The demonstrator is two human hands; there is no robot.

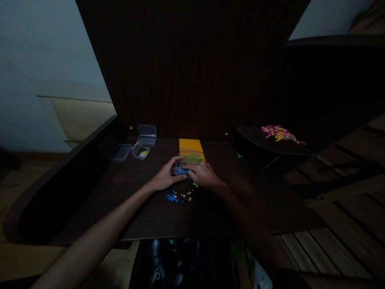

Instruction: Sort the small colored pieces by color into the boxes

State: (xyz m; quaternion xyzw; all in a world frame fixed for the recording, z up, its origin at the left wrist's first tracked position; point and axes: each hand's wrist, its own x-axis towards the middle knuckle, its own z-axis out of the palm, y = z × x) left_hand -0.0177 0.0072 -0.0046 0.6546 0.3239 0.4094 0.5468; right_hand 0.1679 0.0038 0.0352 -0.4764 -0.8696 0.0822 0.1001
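Note:
My left hand (166, 175) wraps around the left side of a small clear plastic box (177, 164). Small blue pieces (181, 171) lie inside it. At the box's right side my right hand (203, 173) is bent, its fingers closed at the blue pieces; what they pinch is hidden. Just behind the hands is a flat yellow thing (191, 144), with many small green pieces (192, 157) over its near part. Nearer to me, loose blue pieces (172, 196) and pale cream pieces (189, 199) are scattered on the dark tabletop (204, 218).
To the left stand an open clear box (147, 138) with a few yellow pieces (144, 153) and a shallow clear tray (120, 152). A pile of pink, red and yellow bits (279, 133) sits on the right-hand ledge. A dark panel (192, 72) rises behind.

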